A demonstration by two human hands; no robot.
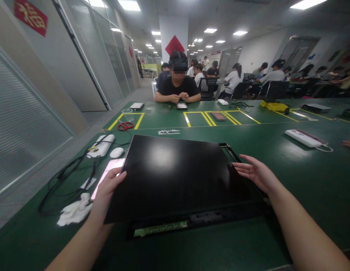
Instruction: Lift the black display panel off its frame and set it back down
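A glossy black screen panel (175,177) is tilted, its left side raised above the green table. My left hand (107,184) grips its left edge, thumb on top and the other fingers out of sight beneath. At the right edge, my right hand (256,173) has its fingers stretched out, fingertips at the panel's border; whether they touch it I cannot tell. Under the panel lies a black frame (228,150), showing at the back right corner and along the front. A green circuit board strip (160,229) shows at the front edge.
Left of the panel lie a pink-screened phone (114,164), crumpled white tissue (75,210), a white mouse (116,152), a white power bank (101,146) and black cables. Red scissors (125,126) lie farther back. Another white device (304,138) is at right. A person (177,84) sits opposite.
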